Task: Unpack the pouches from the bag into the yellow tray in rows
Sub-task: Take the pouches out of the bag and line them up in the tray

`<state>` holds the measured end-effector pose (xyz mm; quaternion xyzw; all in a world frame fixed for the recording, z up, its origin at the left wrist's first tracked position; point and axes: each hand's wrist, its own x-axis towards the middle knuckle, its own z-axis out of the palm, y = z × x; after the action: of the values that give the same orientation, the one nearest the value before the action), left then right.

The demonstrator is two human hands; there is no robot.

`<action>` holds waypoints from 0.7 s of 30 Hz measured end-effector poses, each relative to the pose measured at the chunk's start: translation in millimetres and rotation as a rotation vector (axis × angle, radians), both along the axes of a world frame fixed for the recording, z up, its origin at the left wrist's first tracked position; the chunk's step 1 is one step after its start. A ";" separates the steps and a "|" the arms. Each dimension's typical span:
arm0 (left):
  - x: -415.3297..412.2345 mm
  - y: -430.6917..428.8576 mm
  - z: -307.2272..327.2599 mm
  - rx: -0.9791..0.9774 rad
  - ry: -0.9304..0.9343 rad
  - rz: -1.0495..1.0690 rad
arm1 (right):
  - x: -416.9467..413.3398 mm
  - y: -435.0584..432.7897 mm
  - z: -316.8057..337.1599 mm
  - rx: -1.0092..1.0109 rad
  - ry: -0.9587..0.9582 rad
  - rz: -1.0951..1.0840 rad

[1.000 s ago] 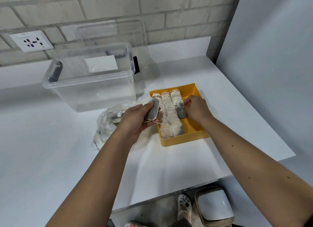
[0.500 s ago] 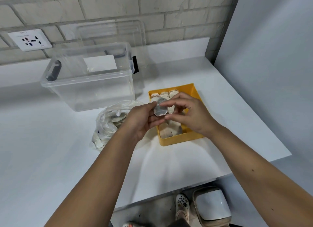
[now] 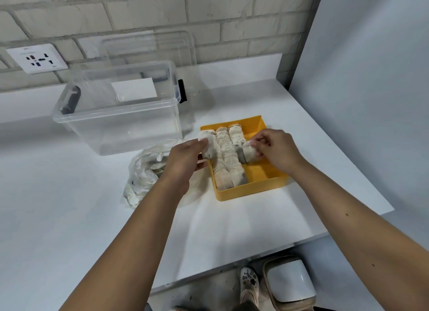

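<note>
The white table [image 3: 232,217] gives open room on the near side and toward its right edge, while the clear storage bin [image 3: 116,129] closes off the far left. The crumpled plastic bag [image 3: 144,171], with more pouches showing through it, lies just left of the yellow tray [image 3: 250,191], under the left forearm. The tray's long axis runs away from the person, and the packed rows [image 3: 228,155] follow it: two full rows on the left, a third filled only from the far end. Bare yellow floor [image 3: 260,171] lies open toward the near wall and along the right wall, so the next slot is nearward of the fingers. The right hand [image 3: 276,148] is the nearer one to that gap; its fingertips pinch a pouch [image 3: 248,151] lying crosswise at the near end of the third row, touching its neighbours. The left hand [image 3: 183,157] waits over the tray's left rim, fingers curled round a spare pouch [image 3: 207,145], probably next to be passed across
</note>
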<state>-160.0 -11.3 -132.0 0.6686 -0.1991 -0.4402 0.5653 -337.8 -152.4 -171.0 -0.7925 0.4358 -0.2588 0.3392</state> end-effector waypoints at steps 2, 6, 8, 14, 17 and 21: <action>-0.6 1.0 -1.7 -0.003 -0.011 -0.002 | 0.8 -2.5 -11.7 0.049 0.065 0.004; -0.4 -0.2 -6.5 -0.021 -0.031 -0.046 | 11.5 -6.3 -22.8 0.056 0.132 0.003; -1.4 -1.6 -6.5 -0.034 -0.043 -0.054 | 18.6 -9.8 -26.2 0.065 0.164 -0.015; -1.3 -2.6 -5.4 -0.044 -0.066 -0.068 | 30.8 -18.7 -28.4 0.086 0.193 -0.101; -0.2 -1.9 -5.3 -0.040 -0.071 -0.070 | 31.3 -19.7 -29.5 0.099 0.202 -0.115; 0.9 -1.2 -7.2 -0.021 -0.072 -0.064 | 29.7 -19.3 -30.4 0.126 0.185 -0.118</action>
<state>-159.2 -12.5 -139.2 0.6714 -0.2452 -0.4314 0.5504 -308.1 -171.7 -201.4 -0.7630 0.5267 -0.1761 0.3308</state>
